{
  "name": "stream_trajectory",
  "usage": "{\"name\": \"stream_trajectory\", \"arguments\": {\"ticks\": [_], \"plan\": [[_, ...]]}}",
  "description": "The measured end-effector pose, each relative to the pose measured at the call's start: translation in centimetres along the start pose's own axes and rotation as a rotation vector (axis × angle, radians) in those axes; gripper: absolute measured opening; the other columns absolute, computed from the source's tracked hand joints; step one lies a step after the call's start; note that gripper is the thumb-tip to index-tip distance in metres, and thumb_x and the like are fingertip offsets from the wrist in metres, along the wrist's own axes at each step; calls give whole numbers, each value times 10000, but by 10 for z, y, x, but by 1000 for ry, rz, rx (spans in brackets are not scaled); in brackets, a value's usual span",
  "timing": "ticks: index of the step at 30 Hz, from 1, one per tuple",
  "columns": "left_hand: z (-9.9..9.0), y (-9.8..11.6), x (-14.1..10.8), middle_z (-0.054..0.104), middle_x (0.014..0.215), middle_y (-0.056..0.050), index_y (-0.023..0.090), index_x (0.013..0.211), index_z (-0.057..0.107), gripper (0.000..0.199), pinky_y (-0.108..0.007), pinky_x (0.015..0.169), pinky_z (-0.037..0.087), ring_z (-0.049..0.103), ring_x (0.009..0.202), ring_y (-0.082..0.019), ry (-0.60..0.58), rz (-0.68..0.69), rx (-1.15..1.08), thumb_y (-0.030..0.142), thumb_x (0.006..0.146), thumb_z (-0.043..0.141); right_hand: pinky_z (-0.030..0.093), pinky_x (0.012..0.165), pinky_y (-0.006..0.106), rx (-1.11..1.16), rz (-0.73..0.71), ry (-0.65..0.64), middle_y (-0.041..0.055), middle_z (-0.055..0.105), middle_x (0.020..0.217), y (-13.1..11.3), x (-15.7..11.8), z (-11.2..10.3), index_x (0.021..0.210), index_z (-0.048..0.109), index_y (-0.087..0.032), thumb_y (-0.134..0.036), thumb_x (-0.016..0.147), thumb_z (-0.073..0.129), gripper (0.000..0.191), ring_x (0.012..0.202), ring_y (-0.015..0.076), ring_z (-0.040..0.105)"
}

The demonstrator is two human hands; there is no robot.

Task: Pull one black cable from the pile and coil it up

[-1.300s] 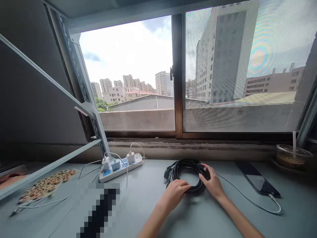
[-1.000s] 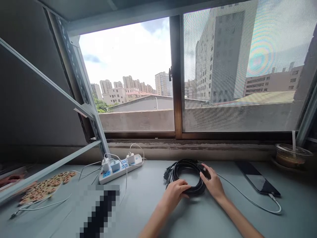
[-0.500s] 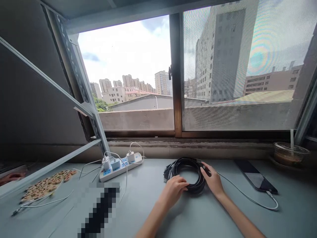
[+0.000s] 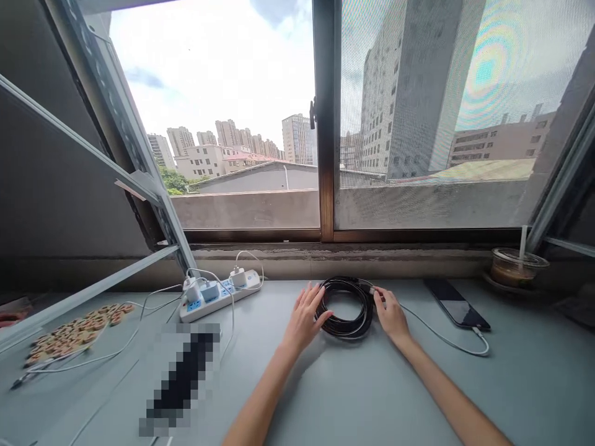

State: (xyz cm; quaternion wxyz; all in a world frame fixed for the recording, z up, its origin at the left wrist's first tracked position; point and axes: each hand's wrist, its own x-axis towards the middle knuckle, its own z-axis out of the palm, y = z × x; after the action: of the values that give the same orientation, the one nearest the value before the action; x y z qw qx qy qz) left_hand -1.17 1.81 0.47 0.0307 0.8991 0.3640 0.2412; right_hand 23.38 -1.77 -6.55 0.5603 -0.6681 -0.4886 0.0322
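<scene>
A coil of black cable (image 4: 348, 329) lies on the grey-blue table in front of the window. My left hand (image 4: 304, 316) rests along its left side, fingers stretched and spread, thumb pointing towards the loops. On the other side, my right hand (image 4: 391, 317) has its fingers bent in and closed at the cable's end by the coil's right edge. A small grey plug (image 4: 369, 288) shows just past those fingertips; the exact grip is partly hidden. From behind this hand a white cable (image 4: 430, 329) runs right to a black phone (image 4: 458, 303) lying flat.
A white power strip (image 4: 218, 300) with several plugs and white cords stands at the left. Small wooden pieces (image 4: 77, 334) are spread farther left, near a metal shelf frame (image 4: 162, 204). A lidded cup with a straw (image 4: 518, 266) stands back right. A pixelated dark patch covers the front left.
My left hand has let go of the coil's front edge and opened out along its left side. My right hand stays at the right edge. The whole view has shifted slightly.
</scene>
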Motion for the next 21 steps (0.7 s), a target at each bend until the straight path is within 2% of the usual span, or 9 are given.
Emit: {"name": "stream_trajectory", "arguments": {"ticks": [2, 4, 6, 8, 11, 14, 17, 21], "plan": [[4, -8, 0, 322, 1488, -89, 196, 1436, 324, 551, -454, 1157, 170, 160, 1411, -257, 3, -132, 14, 442, 950, 412, 460, 771, 369, -27, 1, -7, 107, 634, 1021, 0, 0, -2, 1028, 646, -172, -481, 880, 319, 473, 848, 222, 594], [7, -16, -1, 313, 1486, -129, 149, 1435, 314, 558, -470, 1147, 176, 169, 1406, -278, -45, -241, 9, 434, 959, 377, 459, 766, 366, -51, 4, -4, 99, 629, 1033, -3, 0, -3, 1021, 649, -180, -460, 879, 308, 464, 872, 225, 593], [8, -21, -2, 312, 1480, -155, 117, 1432, 309, 571, -468, 1140, 191, 190, 1400, -286, -94, -285, -4, 433, 959, 366, 459, 753, 363, -70, 6, 5, 98, 625, 1023, -7, -1, -5, 1010, 651, -177, -465, 878, 307, 468, 867, 224, 592], [4, -23, -3, 277, 1493, -163, 111, 1445, 277, 645, -451, 1142, 190, 180, 1403, -279, -130, -264, -18, 465, 929, 434, 463, 722, 351, -82, 3, 14, 96, 623, 1004, -12, -2, -8, 995, 652, -174, -493, 878, 321, 474, 816, 210, 591], [-2, -20, -5, 176, 1524, -162, 146, 1480, 173, 943, -453, 1152, 149, 100, 1417, -284, -218, -174, -63, 534, 769, 656, 467, 695, 333, -92, -32, 25, 79, 615, 1003, -22, -3, -15, 1020, 648, -191, -519, 872, 368, 456, 781, 193, 577], [0, -15, -7, 136, 1530, -174, 164, 1489, 119, 1128, -478, 1150, 140, 72, 1417, -302, -264, -128, -82, 526, 640, 767, 457, 828, 354, -102, -131, 10, 75, 599, 1070, -30, -5, -18, 1111, 628, -207, -484, 832, 465, 426, 923, 214, 559], [8, -11, -7, 159, 1524, -183, 158, 1480, 138, 1083, -474, 1147, 153, 115, 1414, -296, -228, -150, -44, 477, 657, 766, 405, 948, 390, -112, -242, -54, 69, 591, 1147, -33, -7, -16, 1132, 638, -230, -425, 747, 580, 436, 1062, 244, 519], [14, -8, -4, 257, 1498, -181, 159, 1453, 217, 950, -474, 1145, 153, 170, 1404, -299, -173, -204, -6, 454, 709, 729, 402, 926, 434, -131, -255, -74, 72, 604, 1158, -29, -7, -10, 1071, 676, -237, -363, 759, 554, 357, 1103, 273, 498]]}}
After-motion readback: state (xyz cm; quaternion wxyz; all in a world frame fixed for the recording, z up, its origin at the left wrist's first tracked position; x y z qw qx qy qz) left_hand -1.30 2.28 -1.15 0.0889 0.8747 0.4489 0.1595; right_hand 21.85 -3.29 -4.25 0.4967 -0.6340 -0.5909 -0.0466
